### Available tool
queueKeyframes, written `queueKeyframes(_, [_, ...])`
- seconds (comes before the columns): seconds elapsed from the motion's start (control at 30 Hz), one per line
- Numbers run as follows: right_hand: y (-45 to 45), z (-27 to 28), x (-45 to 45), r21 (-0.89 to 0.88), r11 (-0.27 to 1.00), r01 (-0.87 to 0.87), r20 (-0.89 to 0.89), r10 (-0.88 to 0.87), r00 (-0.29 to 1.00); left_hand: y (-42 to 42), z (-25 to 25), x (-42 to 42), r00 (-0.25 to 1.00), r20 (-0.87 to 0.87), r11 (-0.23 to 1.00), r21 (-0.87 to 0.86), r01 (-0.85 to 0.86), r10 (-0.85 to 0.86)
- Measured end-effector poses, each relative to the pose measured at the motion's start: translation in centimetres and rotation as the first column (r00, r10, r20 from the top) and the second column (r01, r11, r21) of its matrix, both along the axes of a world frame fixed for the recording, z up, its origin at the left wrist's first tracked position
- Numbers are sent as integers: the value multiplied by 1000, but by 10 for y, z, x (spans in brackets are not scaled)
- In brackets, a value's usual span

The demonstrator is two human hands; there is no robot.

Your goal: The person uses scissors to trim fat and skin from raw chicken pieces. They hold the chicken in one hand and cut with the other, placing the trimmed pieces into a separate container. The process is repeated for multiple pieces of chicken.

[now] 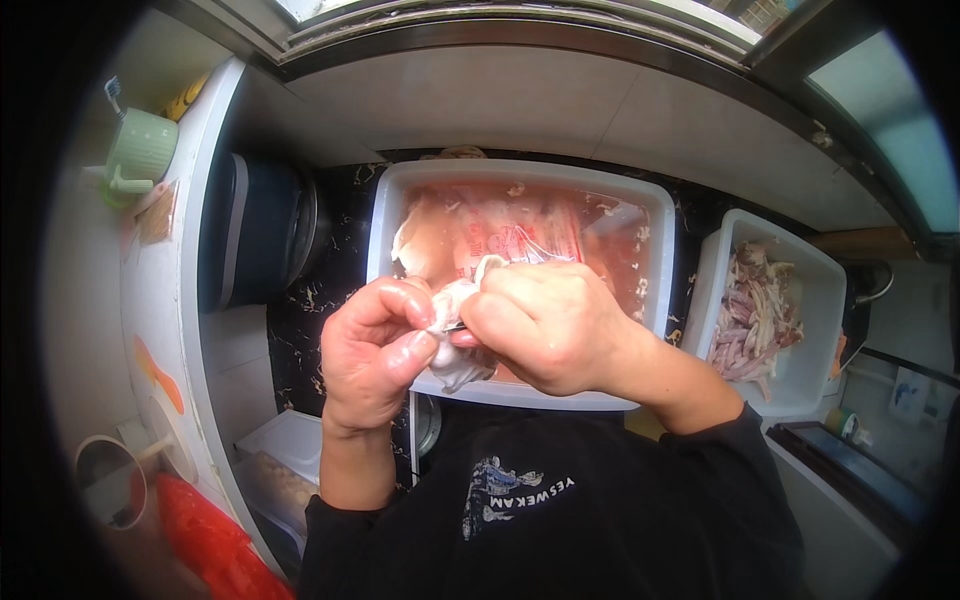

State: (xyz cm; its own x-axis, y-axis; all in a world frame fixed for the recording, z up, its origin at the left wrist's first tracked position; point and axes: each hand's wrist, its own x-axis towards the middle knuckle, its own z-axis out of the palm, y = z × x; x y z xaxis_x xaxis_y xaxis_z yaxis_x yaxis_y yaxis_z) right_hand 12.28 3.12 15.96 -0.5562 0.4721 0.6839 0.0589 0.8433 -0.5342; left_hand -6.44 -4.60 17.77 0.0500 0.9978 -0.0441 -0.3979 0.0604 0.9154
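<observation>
Over the near side of a white plastic tub, both my hands are on a piece of pale raw meat with loose, wet skin. My left hand pinches its left side between thumb and forefinger. My right hand is curled around a small metal tool, mostly hidden by the fingers, whose thin end touches the meat. Reddish water fills the tub. In it lie a clear plastic bag with red print and large pale pieces of raw meat.
To the right, a second white tub holds many strips of raw meat. A dark blue container stands left on the black counter, beside a white partition. A clear lidded box sits below it. The window frame runs behind.
</observation>
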Motion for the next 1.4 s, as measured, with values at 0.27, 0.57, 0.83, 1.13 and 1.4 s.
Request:
queueKeyframes(0.27, [1, 0, 1, 15, 1000, -14, 4, 14, 1000, 1, -3, -1, 1000, -22, 1000, 14, -9, 10])
queueKeyframes(0.57, [0, 0, 4, 32, 999, -13, 5, 13, 1000, 1, -5, 1, 1000, -8, 1000, 13, -17, 17])
queueKeyframes(0.83, [-1, -1, 9, -2, 1000, 1, 55, -1, 998, 4, -4, 0, 1000, 6, 1000, 27, -13, 13])
queueKeyframes(1.13, [20, 2, 6, -392, 898, -200, -63, 191, 980, 6, -9, -4, 999, 47, 998, 62, -7, 4])
queueKeyframes(1.4, [16, -4, 5, -579, 761, -292, -177, 232, 956, 10, -6, -1, 995, 80, 999, -3, -54, 54])
